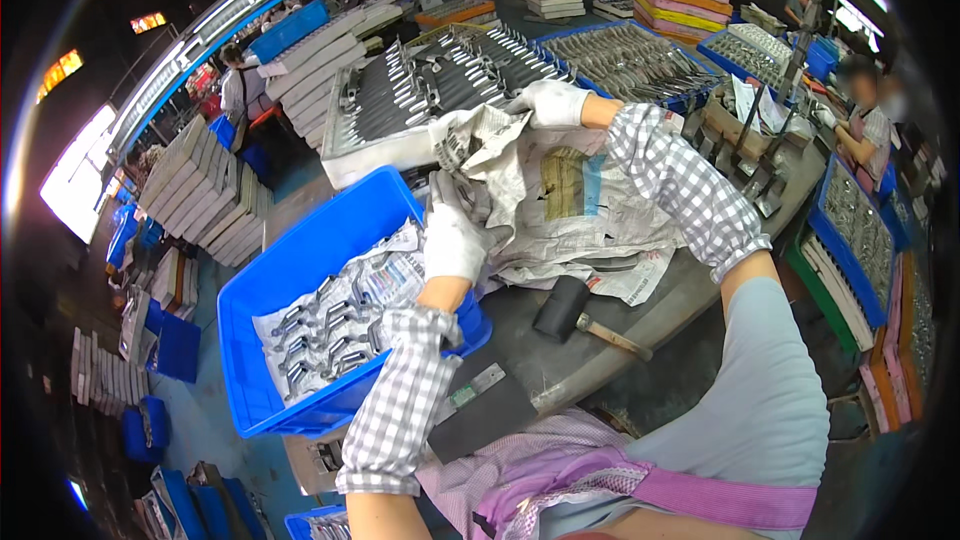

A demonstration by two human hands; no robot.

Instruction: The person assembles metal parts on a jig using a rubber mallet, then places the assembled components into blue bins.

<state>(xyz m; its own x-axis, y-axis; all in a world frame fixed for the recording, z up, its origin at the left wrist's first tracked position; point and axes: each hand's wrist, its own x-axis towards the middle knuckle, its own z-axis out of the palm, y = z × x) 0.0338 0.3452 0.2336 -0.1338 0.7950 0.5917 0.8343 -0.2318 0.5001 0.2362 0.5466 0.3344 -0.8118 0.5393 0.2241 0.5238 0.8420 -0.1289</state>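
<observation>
My right hand [553,104], in a white work glove, is closed on the upper edge of a crumpled newspaper sheet [512,165] and lifts it off the bench. Lower and to the left, my gloved left hand [456,243] is at the near left side of the same sheet, its fingers closed around a grey fold. Whether metal parts lie inside that fold I cannot tell. More newspaper [620,210] lies flat to the right. At my left forearm stands a blue plastic crate [290,255] with rows of shiny metal parts [335,325] on newspaper.
A black-headed mallet [563,310] lies on the bench near me. Beyond my hands is a white tray [345,168] of metal parts, with a blue tray [625,55] farther right. Stacked trays [205,190] stand at left. Another person [865,125] works at far right.
</observation>
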